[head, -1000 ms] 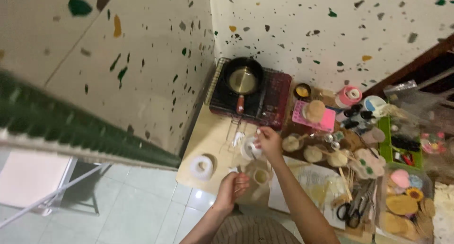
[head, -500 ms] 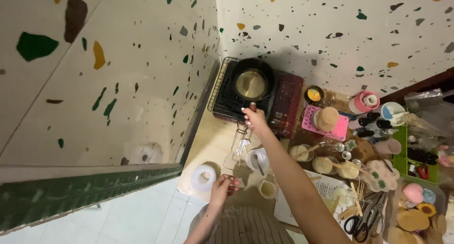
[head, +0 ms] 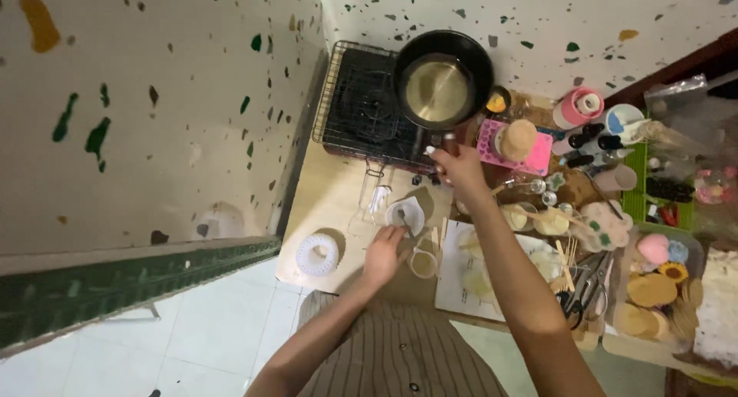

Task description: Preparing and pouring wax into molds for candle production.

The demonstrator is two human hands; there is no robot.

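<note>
Right hand clamped on handle of black saucepan, pan lifted off dark portable stove, tilted slightly toward person; pale liquid inside. Grip near pan body, likely for control of weight.

Left hand low over table, fingers loosely apart, holding nothing, beside small glass measuring cup and white dish with spoon, probably steadying.

White ring mould alone at table edge.

Pink round container upright by wall. Pink flat mould under tan lump. Green tray at right with dark small items. White paper sheet under arm, print unreadable.
</note>
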